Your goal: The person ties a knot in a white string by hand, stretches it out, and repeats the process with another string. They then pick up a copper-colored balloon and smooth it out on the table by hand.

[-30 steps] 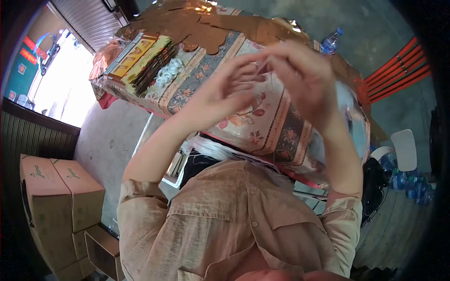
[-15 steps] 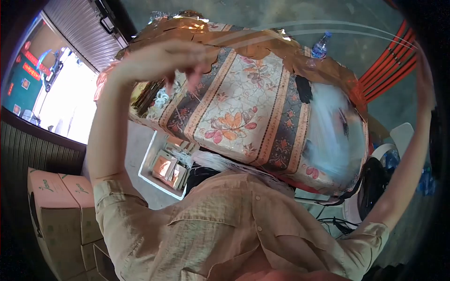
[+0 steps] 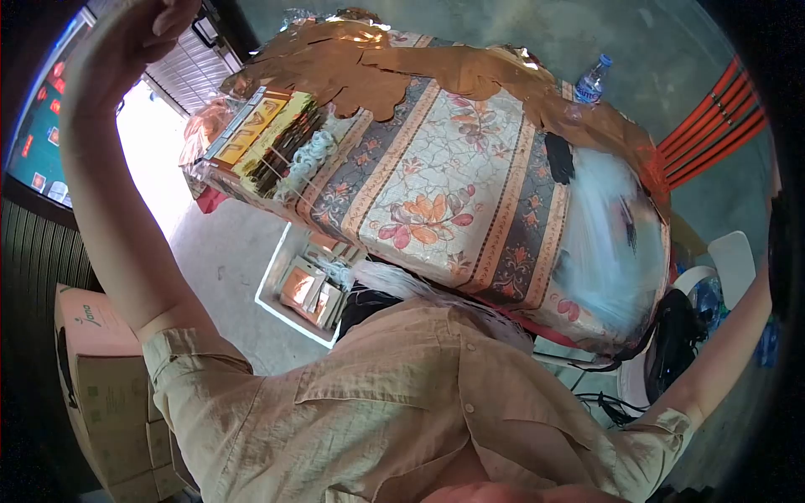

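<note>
Left hand (image 3: 126, 40) at 10 o'clock, fingers loosely curled — can't tell its hold (nor the right hand's, out of sight); pale strands (image 3: 605, 243) lie on the desk (image 3: 419, 159) at 3 o'clock.

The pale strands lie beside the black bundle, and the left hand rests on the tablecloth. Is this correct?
Not entirely: in the head view, the left hand is raised, away from the tablecloth. The pale strands do lie beside the black bundle.
</note>
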Demonstrator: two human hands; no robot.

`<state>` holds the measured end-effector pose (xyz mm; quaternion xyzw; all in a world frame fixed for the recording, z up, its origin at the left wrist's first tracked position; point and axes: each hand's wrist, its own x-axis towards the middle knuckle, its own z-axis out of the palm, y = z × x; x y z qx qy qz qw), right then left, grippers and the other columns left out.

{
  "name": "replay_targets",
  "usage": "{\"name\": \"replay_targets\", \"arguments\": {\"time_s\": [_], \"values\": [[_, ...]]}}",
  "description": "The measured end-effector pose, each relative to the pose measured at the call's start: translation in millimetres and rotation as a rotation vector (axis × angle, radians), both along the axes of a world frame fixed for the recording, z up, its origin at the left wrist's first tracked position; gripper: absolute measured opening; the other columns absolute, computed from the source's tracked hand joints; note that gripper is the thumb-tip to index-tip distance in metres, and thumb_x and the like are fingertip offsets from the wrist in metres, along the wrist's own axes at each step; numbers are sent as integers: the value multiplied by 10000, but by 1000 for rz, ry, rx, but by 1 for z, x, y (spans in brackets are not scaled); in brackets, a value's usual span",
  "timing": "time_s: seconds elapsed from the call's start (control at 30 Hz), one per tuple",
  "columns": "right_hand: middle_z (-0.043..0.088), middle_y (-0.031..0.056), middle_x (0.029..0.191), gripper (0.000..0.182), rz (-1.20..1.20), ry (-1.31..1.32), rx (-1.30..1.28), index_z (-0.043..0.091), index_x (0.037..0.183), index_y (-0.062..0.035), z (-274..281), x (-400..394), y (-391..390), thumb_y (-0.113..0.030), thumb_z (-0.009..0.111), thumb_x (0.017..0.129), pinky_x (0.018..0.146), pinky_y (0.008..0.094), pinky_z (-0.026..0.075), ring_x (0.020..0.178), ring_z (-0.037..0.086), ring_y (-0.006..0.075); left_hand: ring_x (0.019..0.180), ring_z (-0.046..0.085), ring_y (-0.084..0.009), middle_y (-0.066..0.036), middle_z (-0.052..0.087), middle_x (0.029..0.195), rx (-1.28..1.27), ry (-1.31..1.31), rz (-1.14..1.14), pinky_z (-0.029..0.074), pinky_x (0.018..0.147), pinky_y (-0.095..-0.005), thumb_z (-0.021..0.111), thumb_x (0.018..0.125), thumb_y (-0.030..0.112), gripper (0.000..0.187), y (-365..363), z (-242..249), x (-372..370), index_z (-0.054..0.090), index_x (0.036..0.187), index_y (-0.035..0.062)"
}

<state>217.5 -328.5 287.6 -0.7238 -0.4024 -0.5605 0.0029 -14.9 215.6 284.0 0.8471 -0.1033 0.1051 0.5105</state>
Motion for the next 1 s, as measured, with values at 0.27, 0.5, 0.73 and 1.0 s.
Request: {"name": "replay_targets", "arguments": {"time_s": [0.27,0.5,0.73,1.0], "values": [[538,72,1023,207,-249,665,-100,515,1049,18,-65,22,-77,-92,484,877,881,259,406,956,533,170,1036,501,-97,-37,551,1018,-452,69,-427,420,811,-206,403,912,248,210,63,-32,-38,541,843,106],[588,80,721,36,302,1686,-161,609,695,16,-146,-78,14,-18,622,698,570,231,415,654,550,117,1146,463,-279,-192,478,1235,-1100,-297,-16,217,1047,-561,490,876,133,207,67,-75,-71,562,1018,0],[598,132,963,292,633,2492,273,514,1097,72,-210,-88,35,-36,520,826,673,316,516,787,633,207,499,231,-66,24,252,590,-1431,-370,-213,239,433,-208,433,916,86,225,62,-101,-75,399,695,58],[595,88,901,190,640,2108,450,548,1012,26,-237,-92,81,-94,520,867,734,282,493,806,598,158,527,409,-48,34,453,666,-472,-121,278,306,430,-181,459,844,161,207,-84,-182,-15,454,1012,41]]}}
